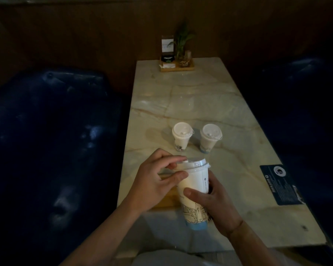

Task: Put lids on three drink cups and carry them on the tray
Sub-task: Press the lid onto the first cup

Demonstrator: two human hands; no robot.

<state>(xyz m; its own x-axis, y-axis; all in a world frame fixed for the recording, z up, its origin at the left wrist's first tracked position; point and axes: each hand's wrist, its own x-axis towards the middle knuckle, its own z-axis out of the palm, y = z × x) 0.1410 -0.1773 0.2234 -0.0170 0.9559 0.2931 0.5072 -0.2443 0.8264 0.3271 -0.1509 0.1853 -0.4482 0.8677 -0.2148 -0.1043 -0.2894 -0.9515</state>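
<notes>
A: Where is the third cup?

B: The tall paper cup (193, 191) is being held up above the near end of the marble table (200, 104), tilted slightly. The right hand (214, 204) is wrapping its fingers around the lower body of the cup, thumb across the front. The left hand (152, 181) is curling over the rim, fingertips pressing on the white lid (192, 164), thumb bracing against the cup's side.

A: Is the lid seated?

B: It is sitting on the rim, but I cannot tell whether it is snapped down all round; the near edge is hiding behind the fingers.

A: And the other two?

B: The left lidded cup (181, 136) and the right lidded cup (210, 137) are standing upright farther along the table, near each other but apart, both already capped.

A: How is that cup likely to handle?

B: I'm judging it as thin paper: light, yielding if squeezed, top-heavy if full. Gripping mid-body with gentle pressure is looking sensible, while pushing the lid down around its edge rather than its centre. The plastic lid is probably slick and flexes.

A: The tray?

B: A strip of wooden surface (167, 198) is showing under the hands; it may be the tray, though I am not certain.
</notes>
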